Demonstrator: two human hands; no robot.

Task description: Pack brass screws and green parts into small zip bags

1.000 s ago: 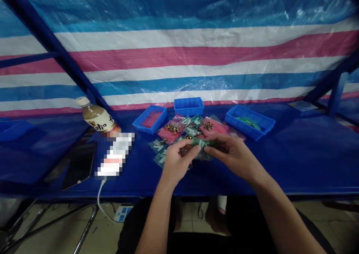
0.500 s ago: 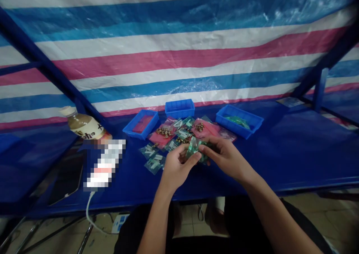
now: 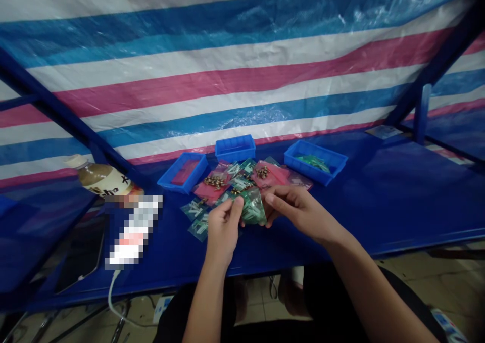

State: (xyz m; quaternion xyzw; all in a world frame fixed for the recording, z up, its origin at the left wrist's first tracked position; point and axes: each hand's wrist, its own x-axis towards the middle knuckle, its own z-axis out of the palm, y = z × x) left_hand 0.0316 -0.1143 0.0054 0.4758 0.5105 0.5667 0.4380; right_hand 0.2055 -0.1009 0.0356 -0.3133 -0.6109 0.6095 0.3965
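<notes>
The left hand (image 3: 223,227) and right hand (image 3: 299,212) grip a green zip bag (image 3: 252,206) between partly curled fingers, near the blue table's (image 3: 379,201) front edge. Open surface extends rightward. The bottle (image 3: 102,179) label is only partly legible.

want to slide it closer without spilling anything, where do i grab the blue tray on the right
Grip the blue plastic tray by the raised rim of its short right end, coming from the right. That end looks free, while a pinkish plastic bag lies by the front-left wall and the green bags sit inside.
</notes>
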